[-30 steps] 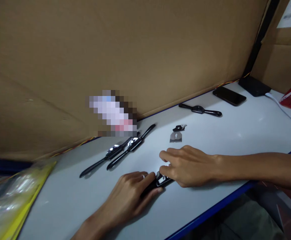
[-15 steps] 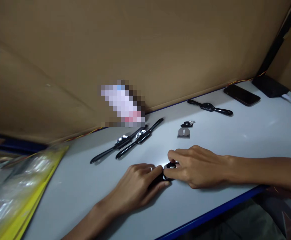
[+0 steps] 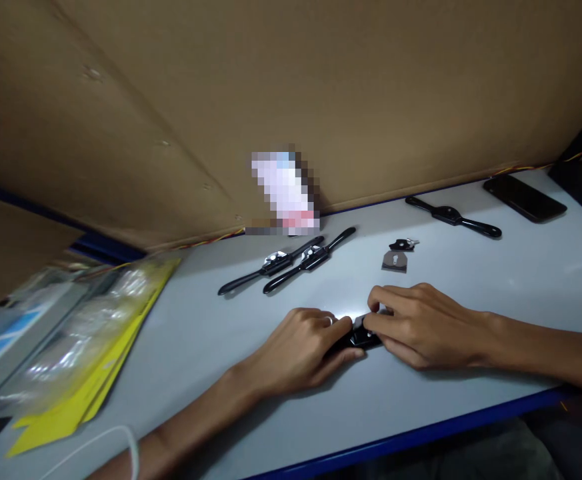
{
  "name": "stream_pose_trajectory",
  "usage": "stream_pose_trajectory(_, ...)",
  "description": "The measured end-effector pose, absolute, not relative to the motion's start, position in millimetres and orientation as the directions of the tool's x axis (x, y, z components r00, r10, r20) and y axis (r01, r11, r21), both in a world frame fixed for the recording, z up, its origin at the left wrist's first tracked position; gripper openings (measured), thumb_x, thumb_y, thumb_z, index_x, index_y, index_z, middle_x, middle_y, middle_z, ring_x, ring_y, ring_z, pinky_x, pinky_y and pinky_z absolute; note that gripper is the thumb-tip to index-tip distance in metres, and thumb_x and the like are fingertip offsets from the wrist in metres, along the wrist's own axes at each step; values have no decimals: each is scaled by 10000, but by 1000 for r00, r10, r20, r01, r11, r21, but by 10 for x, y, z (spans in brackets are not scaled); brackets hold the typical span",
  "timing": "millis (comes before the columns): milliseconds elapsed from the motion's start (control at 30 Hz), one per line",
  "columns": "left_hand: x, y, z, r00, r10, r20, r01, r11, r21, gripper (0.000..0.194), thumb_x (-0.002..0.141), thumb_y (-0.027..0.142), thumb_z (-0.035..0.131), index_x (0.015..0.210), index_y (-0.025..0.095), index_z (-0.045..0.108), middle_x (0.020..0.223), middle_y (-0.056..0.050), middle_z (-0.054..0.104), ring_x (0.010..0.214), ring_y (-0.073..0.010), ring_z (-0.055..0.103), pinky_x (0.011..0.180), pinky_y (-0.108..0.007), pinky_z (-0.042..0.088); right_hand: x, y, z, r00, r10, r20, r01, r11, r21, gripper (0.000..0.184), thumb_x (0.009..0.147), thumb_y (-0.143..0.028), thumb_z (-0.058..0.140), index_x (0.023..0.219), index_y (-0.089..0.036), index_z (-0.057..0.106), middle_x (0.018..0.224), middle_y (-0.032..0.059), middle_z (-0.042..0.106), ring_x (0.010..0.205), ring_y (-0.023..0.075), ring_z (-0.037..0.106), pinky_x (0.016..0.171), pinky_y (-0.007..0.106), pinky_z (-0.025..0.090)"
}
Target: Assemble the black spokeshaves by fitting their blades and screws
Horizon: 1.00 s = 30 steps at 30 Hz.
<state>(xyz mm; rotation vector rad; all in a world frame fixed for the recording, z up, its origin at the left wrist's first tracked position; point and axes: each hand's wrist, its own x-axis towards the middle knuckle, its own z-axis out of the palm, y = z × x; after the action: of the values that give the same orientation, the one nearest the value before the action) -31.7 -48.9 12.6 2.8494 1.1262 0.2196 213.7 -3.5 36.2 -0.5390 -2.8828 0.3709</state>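
My left hand (image 3: 303, 350) lies curled on the white table (image 3: 495, 287), closed round one handle of a black spokeshave (image 3: 358, 339). My right hand (image 3: 421, 323) grips the tool's middle from the right, fingers pinched on a small part there. Most of the tool is hidden under both hands. Just beyond my right hand lie a loose grey blade (image 3: 395, 261) and a small black cap piece (image 3: 401, 245).
Two more black spokeshaves (image 3: 291, 265) lie side by side behind my hands; a third spokeshave body (image 3: 453, 217) lies at the back right. A dark phone (image 3: 524, 198) rests far right. Yellow plastic packets (image 3: 85, 347) sit at the left. A cardboard wall (image 3: 291, 87) backs the table.
The view has swung left, so everything sits further right in the picture and the yellow packets show more. Both hands stay on the same spokeshave; my right fingers have closed in on its middle.
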Motion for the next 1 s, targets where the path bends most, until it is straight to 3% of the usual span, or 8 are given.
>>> stream_pose_trajectory(133,-328,-490,106,714,692,105,682,-721,122,491,1096,511,303,826,191,560,608,4,570,491,-141,496,510,-328,318,2082,-27,333,-868,487,97,429,833,-350,276,995,-409,583,1117,-167,634,1065,79,630,779,172,539,613,296,369)
stream_pose_trajectory(300,-335,-489,99,714,694,91,683,-719,128,503,1094,528,301,848,189,579,620,-5,584,498,-149,497,508,-343,322,2039,0,257,-854,513,79,453,811,-371,212,1037,-344,526,995,-166,633,994,65,641,763,165,536,633,309,353)
stream_pose_trajectory(567,-327,-479,102,714,691,113,682,-723,107,524,1089,537,295,809,188,568,592,0,569,479,-140,469,503,-316,285,2028,29,253,-838,537,98,473,803,-363,275,1074,-376,418,969,-166,563,934,67,656,681,160,501,575,322,241)
stream_pose_trajectory(700,-323,-480,97,705,701,104,692,-713,114,480,1080,523,347,807,191,563,585,13,551,484,-137,459,514,-303,275,2075,187,283,-775,628,77,563,739,-370,274,1071,-374,416,969,-162,557,928,66,669,673,152,504,602,316,267)
stream_pose_trajectory(833,-309,-479,109,702,705,99,699,-709,88,487,1078,528,344,800,192,561,569,9,540,485,-144,457,518,-305,252,2164,436,231,-680,724,115,679,681,-275,287,1075,-361,410,977,-146,573,951,79,684,711,166,542,622,320,276)
stream_pose_trajectory(1000,-306,-477,119,705,702,101,697,-712,87,496,1080,532,337,794,195,563,578,8,545,486,-145,467,510,-306,266,2190,538,160,-656,741,141,735,670,-105,311,1080,-372,419,1052,-127,610,1026,97,702,743,183,588,601,324,244)
